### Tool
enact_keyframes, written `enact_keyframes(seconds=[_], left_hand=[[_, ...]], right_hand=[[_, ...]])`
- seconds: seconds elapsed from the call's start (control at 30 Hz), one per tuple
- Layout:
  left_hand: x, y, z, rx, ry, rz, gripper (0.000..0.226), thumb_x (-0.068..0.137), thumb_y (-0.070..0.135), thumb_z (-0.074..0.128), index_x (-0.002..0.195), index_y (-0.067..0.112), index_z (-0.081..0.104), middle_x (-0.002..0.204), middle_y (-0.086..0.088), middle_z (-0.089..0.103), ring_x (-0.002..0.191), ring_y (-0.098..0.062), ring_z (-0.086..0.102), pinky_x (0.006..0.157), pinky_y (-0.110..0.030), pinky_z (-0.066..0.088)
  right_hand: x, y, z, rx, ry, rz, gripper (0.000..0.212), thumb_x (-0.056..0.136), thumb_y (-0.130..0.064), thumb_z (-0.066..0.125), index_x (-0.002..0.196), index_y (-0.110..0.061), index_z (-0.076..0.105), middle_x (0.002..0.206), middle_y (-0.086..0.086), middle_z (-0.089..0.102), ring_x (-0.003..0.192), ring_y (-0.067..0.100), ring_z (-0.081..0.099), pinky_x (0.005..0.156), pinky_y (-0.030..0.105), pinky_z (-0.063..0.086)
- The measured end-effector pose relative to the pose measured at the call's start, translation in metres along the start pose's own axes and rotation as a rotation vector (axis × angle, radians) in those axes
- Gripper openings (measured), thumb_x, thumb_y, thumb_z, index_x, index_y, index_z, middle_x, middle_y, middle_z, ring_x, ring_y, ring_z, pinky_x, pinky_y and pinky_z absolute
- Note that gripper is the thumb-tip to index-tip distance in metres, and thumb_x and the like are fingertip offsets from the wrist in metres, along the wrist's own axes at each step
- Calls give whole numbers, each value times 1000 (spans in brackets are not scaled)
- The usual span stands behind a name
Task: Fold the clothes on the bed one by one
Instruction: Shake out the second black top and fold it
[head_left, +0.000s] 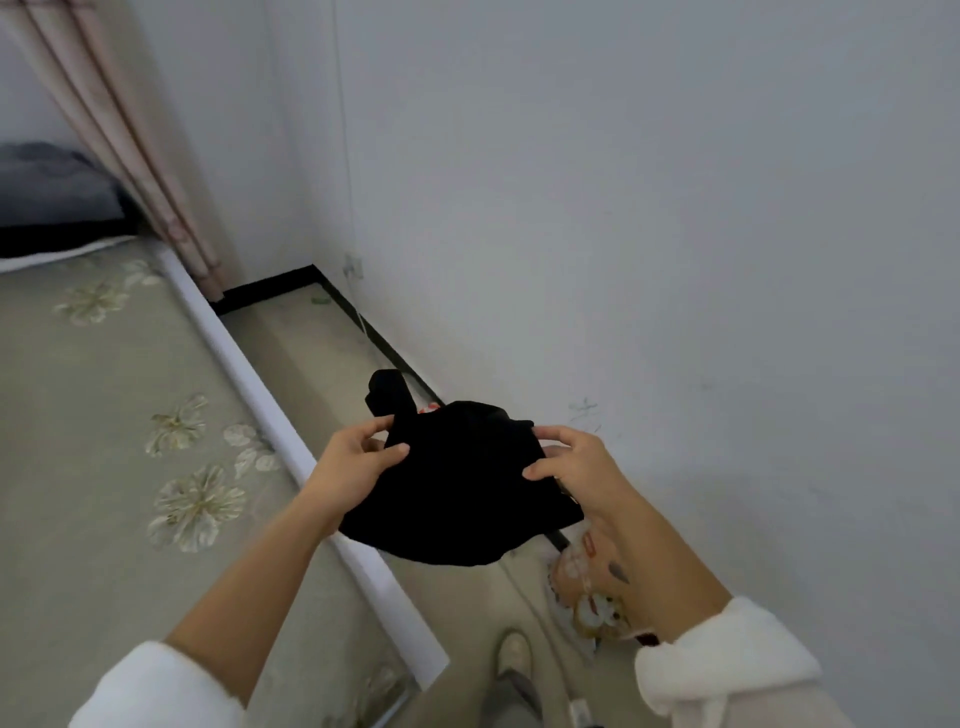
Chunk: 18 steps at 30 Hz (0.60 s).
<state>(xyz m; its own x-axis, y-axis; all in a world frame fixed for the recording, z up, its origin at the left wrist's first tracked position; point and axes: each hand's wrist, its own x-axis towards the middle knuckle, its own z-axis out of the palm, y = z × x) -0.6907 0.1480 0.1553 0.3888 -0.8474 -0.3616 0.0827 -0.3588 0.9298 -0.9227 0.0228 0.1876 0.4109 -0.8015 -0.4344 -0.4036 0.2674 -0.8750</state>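
Here, in the head view, a black garment (462, 483) hangs bunched in the air just beside the bed (93, 415), over the strip of floor (322, 353) between the bed's white edge and the wall (675, 234). The left hand (353, 467) pinches the garment's left edge between thumb and curled fingers. The right hand (576, 467) pinches the right edge the same way. Both forearms come out of white sleeves (727, 665). The bed's cover is pale green with flower patterns. At the bed's far end lies dark bedding (52, 192), next to a pink curtain (156, 171). On the floor beside the bed, partly hidden by the right forearm, lies a red-and-white patterned item (576, 582); bag or cloth, I cannot tell. A light shoe (513, 652) shows near the bed's near corner.
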Motion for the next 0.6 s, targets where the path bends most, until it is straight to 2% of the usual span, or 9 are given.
enact_keyframes(seconds=[0.17, 0.33, 0.43, 0.5, 0.6], left_hand=[[63, 20, 47, -68, 95, -45, 42, 91, 13, 63, 128, 31, 53, 71, 7, 70, 69, -11, 70, 55, -17, 50], [106, 33, 66, -128, 284, -70, 44, 89, 13, 65, 130, 27, 54, 75, 9, 72, 72, -12, 72, 57, -17, 52], [128, 36, 63, -124, 420, -90, 48, 90, 15, 64, 135, 25, 51, 85, 5, 73, 76, -10, 72, 64, -18, 52], [142, 40, 53, -135, 484, -104, 50, 91, 15, 63, 137, 25, 48, 90, 6, 72, 75, -7, 71, 58, -14, 50], [163, 48, 28, -147, 574, -119, 51, 90, 14, 64, 138, 20, 48, 94, 6, 70, 78, -9, 70, 63, -14, 48]], right_hand=[[85, -26, -63, -33, -174, 13, 45, 75, 9, 66, 114, -14, 61, 97, 5, 74, 86, 22, 72, 74, 30, 55], [161, -52, -78, -26, -285, 37, 46, 74, 5, 71, 114, -16, 63, 100, 4, 74, 90, 21, 72, 75, 31, 56], [200, -68, -59, -50, -360, 52, 45, 74, 5, 71, 113, -16, 63, 102, 5, 74, 91, 21, 71, 73, 29, 54], [225, -80, -41, -72, -399, 51, 44, 74, 5, 70, 113, -14, 63, 103, 6, 73, 92, 21, 71, 73, 29, 54], [262, -99, -9, -110, -437, 43, 40, 74, 5, 71, 110, -10, 62, 107, 9, 71, 97, 25, 68, 82, 35, 55]])
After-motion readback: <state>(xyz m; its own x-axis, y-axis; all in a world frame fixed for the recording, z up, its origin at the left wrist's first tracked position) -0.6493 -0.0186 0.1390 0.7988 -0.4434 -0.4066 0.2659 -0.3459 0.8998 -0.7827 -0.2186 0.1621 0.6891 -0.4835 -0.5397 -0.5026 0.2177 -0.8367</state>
